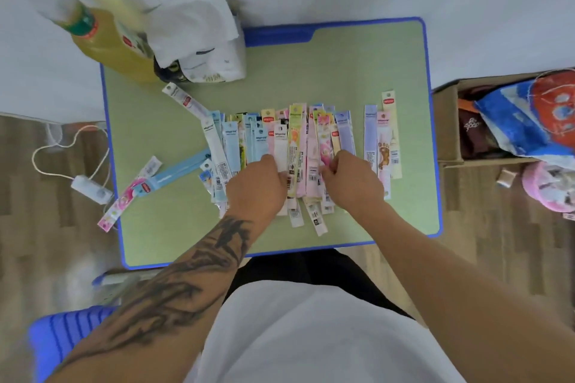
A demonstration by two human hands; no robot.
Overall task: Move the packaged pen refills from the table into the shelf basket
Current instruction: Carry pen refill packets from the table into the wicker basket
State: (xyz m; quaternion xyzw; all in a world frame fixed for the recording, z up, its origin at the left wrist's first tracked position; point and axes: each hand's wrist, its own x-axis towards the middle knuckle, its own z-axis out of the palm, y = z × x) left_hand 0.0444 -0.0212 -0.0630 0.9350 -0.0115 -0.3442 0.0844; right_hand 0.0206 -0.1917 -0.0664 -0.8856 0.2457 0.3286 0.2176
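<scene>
Several long, thin packaged pen refills [294, 140] in pastel wrappers lie side by side in a heap on the green table [342, 71]. My left hand [258, 186] lies on the left part of the heap with its fingers curled around the packs. On the heap's right part, my right hand [351, 180] curls its fingers around the packs there. A few loose packs [384, 137] lie to the right, and others [174, 172] are scattered on the left. No shelf basket is in view.
A yellow drink bottle [105, 40] and a white plastic bag [199, 37] stand at the table's back left. A cardboard box [448, 127] with bags sits on the floor to the right. A white cable and plug [90, 190] lie on the left floor. A blue stool [62, 339] is near left.
</scene>
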